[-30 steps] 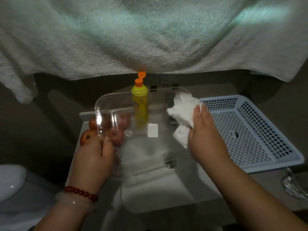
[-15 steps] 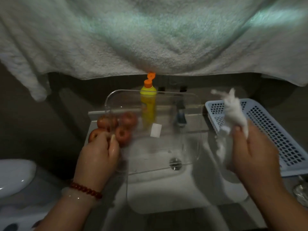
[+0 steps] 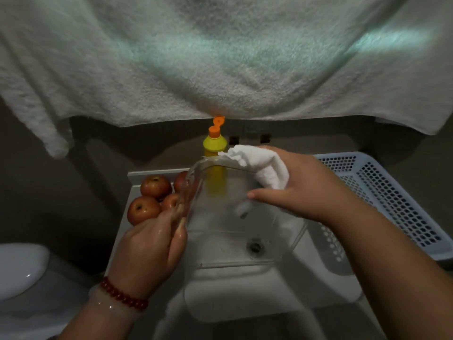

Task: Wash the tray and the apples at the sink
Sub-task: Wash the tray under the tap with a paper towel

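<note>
Inspector: Tray status?

Officer: Clear plastic tray is held tilted above the sink basin. Left hand grips its left edge. Right hand, away at the basket half a second ago, is back, pressing a white cloth over the far rim.

Inspector: Meaning?

Officer: Wiping resumes. Four apples wait at the sink's back-left corner.
</note>
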Demonstrator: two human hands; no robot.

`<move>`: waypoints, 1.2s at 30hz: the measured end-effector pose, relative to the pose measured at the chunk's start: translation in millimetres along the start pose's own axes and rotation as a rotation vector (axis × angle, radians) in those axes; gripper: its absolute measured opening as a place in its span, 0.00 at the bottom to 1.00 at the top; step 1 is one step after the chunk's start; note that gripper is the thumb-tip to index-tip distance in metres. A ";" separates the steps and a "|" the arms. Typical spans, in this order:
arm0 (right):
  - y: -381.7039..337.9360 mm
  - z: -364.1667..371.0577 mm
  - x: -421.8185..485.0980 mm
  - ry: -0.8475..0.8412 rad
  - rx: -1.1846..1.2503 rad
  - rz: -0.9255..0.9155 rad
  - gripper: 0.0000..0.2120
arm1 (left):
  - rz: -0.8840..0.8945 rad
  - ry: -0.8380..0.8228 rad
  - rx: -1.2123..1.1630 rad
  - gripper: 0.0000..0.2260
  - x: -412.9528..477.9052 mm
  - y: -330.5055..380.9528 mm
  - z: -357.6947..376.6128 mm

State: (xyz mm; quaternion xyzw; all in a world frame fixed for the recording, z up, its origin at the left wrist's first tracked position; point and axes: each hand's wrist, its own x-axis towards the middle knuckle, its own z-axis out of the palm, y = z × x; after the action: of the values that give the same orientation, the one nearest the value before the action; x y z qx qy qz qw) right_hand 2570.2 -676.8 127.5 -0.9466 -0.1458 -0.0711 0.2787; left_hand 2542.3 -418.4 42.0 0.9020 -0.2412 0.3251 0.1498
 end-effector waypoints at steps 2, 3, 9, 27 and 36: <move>-0.1 -2.0 -1.4 0.013 -0.040 0.002 0.24 | 0.061 0.035 0.014 0.15 -0.2 -4.6 1.3; 0.7 0.2 -2.1 0.041 -0.075 -0.006 0.20 | 0.079 0.032 0.008 0.15 0.6 -7.6 2.1; 17.5 33.4 -27.0 0.470 -0.177 -0.200 0.23 | -0.249 -0.139 -0.525 0.15 9.5 -7.5 -2.5; 36.1 50.7 -71.6 0.256 0.304 -0.150 0.19 | -1.615 -0.043 -1.879 0.12 32.8 -9.2 -13.4; -46.2 96.2 -29.1 -0.059 0.087 -0.097 0.27 | -1.258 0.015 -1.578 0.11 42.6 39.1 -1.8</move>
State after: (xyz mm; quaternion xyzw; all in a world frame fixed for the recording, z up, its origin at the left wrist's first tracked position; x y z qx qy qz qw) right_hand 2533.2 -593.9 64.3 -0.9270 -0.2026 -0.0503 0.3116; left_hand 2549.1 -464.8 75.8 0.5065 0.1330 -0.0597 0.8498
